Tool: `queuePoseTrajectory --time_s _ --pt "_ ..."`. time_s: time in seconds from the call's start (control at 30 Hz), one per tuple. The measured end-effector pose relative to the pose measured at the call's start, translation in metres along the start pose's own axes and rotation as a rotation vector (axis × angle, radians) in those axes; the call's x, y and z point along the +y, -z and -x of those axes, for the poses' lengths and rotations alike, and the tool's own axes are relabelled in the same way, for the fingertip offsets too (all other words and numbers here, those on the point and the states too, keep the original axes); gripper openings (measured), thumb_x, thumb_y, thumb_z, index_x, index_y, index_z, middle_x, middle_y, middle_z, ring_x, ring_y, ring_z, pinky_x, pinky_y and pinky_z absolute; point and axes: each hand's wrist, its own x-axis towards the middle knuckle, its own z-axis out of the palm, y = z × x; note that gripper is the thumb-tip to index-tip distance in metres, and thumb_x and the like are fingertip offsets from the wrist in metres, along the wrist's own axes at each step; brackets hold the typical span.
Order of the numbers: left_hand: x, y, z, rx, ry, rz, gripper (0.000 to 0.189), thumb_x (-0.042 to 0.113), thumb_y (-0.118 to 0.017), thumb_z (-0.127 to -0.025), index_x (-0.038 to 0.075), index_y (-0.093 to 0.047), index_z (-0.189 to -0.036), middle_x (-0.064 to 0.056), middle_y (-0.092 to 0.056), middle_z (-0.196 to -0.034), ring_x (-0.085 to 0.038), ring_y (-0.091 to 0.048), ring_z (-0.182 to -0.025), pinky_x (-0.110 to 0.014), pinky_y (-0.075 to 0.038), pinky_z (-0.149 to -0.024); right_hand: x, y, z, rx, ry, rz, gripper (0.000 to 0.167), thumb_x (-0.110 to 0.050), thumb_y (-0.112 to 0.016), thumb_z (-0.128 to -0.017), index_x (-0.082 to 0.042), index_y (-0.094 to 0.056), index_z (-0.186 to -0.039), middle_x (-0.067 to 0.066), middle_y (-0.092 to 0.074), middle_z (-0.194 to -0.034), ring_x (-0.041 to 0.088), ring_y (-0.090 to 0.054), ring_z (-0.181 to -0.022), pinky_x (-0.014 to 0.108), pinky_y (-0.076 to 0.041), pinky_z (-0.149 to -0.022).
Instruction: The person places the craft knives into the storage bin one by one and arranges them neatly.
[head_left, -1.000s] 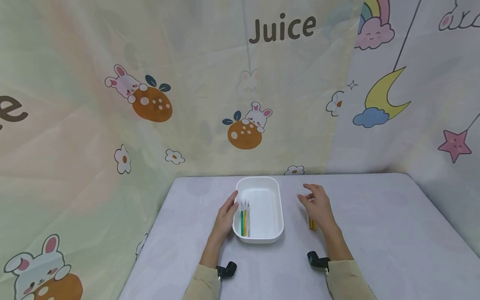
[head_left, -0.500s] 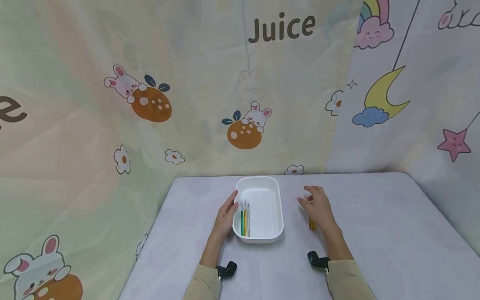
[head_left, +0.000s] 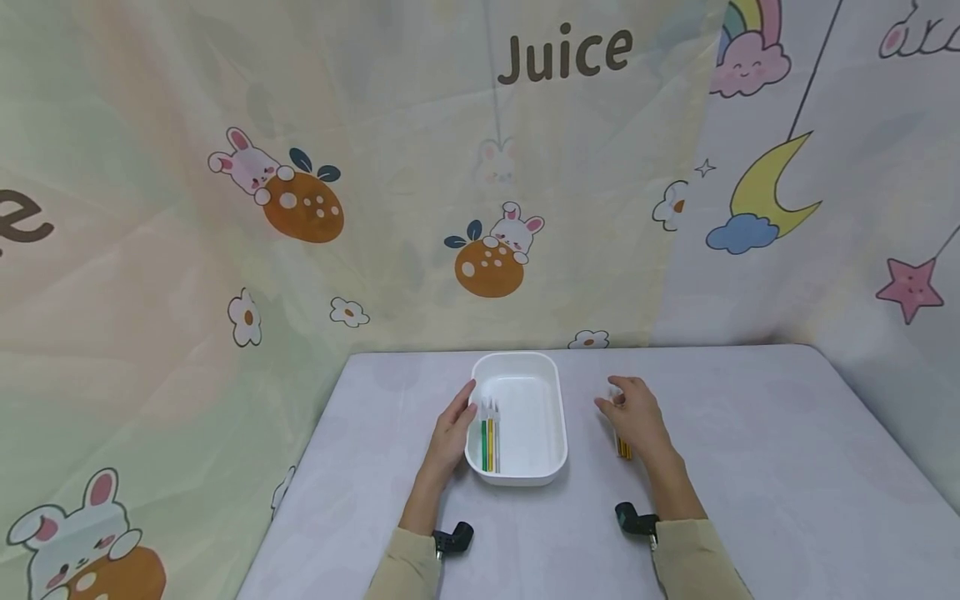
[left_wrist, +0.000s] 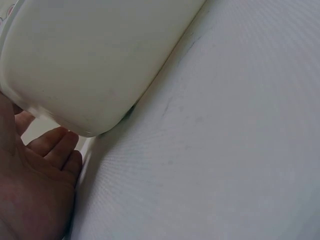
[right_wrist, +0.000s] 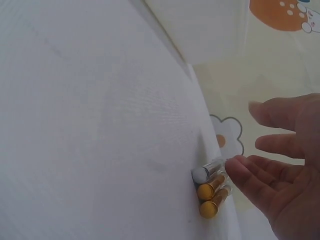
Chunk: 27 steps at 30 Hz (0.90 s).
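A white rectangular tray (head_left: 527,482) lies at the middle of the table. My left hand (head_left: 447,433) touches its left side, fingers by the rim; the left wrist view shows relaxed fingers (left_wrist: 58,146) against the tray's outer wall. Inside, along the left, lie slim green, yellow and silvery sticks (head_left: 490,446) with pale tips. Right of the tray my right hand (head_left: 636,417) is over a small row of similar sticks (head_left: 625,448), thumb and index apart. The right wrist view shows their round ends, a silver stick (right_wrist: 201,174) and two gold ones (right_wrist: 209,207), with fingertips close behind.
A white cloth covers the table (head_left: 765,467). Behind it hangs a printed curtain (head_left: 405,167) with rabbits and flowers. A black wrist camera (head_left: 454,540) sits at the left cuff, another wrist camera (head_left: 636,521) at the right.
My right hand has lowered slightly toward the sticks, and its thumb and index have come a little closer together. The left hand and the tray have stayed in place.
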Motion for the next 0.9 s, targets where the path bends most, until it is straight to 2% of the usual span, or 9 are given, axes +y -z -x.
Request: queuePoseTrajectory --time_s 0.2,0.6,0.9 --pt "0.0002 0.0001 0.0002 -0.002 -0.001 0.001 0.047 0.029 -0.048 -0.111 0.033 -0.046 -0.157 0.013 -0.039 -0.166 -0.014 -0.027 -0.159 -0.047 -0.022 -0.131 0.002 -0.0025 -0.001 -0.008 0.008 0.021 0.058 -0.028 -0.069 -0.1 0.003 -0.053 -0.146 0.027 -0.055 -0.138 0.034 -0.062 -0.104 0.048 -0.061 -0.085" --pt "0.0005 0.0001 0.0001 0.003 0.008 0.003 0.047 0.028 -0.048 -0.111 0.034 -0.046 -0.157 0.014 -0.039 -0.166 -0.013 -0.027 -0.159 -0.047 -0.022 -0.131 -0.0015 -0.0076 -0.0012 -0.022 -0.02 0.046 0.056 -0.027 -0.07 -0.1 0.002 -0.054 -0.145 0.026 -0.056 -0.136 0.032 -0.061 -0.102 0.048 -0.061 -0.087" --pt "-0.0009 -0.0001 -0.0012 -0.006 0.0 0.003 0.047 0.028 -0.048 -0.111 0.033 -0.046 -0.157 0.014 -0.039 -0.166 -0.013 -0.028 -0.158 -0.046 -0.022 -0.131 -0.0056 -0.0086 0.0003 -0.037 0.013 0.061 0.058 -0.027 -0.073 -0.097 0.004 -0.056 -0.143 0.023 -0.059 -0.124 0.027 -0.058 -0.09 0.036 -0.055 -0.075"
